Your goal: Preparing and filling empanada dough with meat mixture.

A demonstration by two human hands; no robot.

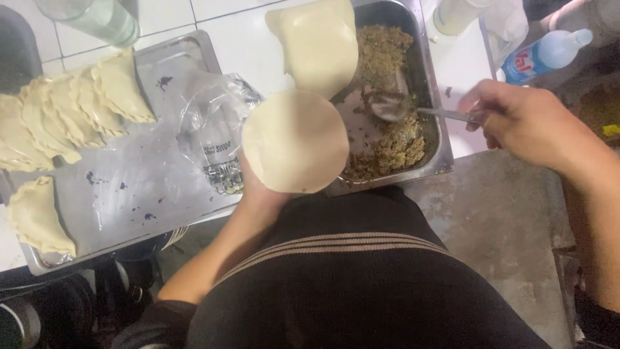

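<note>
Two hands working at a tiled surface [239, 39]: left hand [255, 190] is cupping a round dough disc [295, 141] w/ palm under it; right hand [516, 119] is gripping a spoon [413, 110] resting in the meat filling [387, 97] inside a steel pan [434, 77]. Folded pastries [71, 106] are lying on a tray [161, 187] nearby.

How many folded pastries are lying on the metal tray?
6 that I can make out. Five overlap in a row along the tray's far left; one folded pastry lies alone at the near left corner. More may hide beneath the overlaps.
</note>
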